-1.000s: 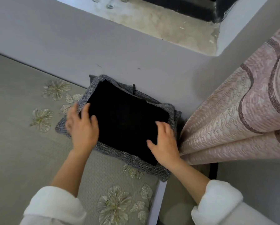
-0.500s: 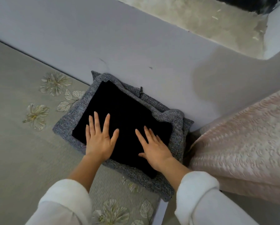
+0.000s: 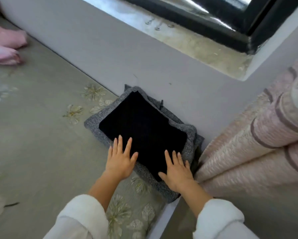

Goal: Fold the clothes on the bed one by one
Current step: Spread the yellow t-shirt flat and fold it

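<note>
Your left hand (image 3: 120, 161) and right hand (image 3: 177, 175) are pressing flat, open and empty, on the black folded cloth (image 3: 141, 128) atop the grey woven folded garment (image 3: 93, 125); shoving sideways, you'd be skewing it.

The grey wall (image 3: 110, 54) runs diagonally. A stained window sill (image 3: 196, 44) is recessed into the wall, with a black window frame (image 3: 231, 19) behind it. A patterned pink curtain (image 3: 257, 144) hangs at the wall's right end.
</note>
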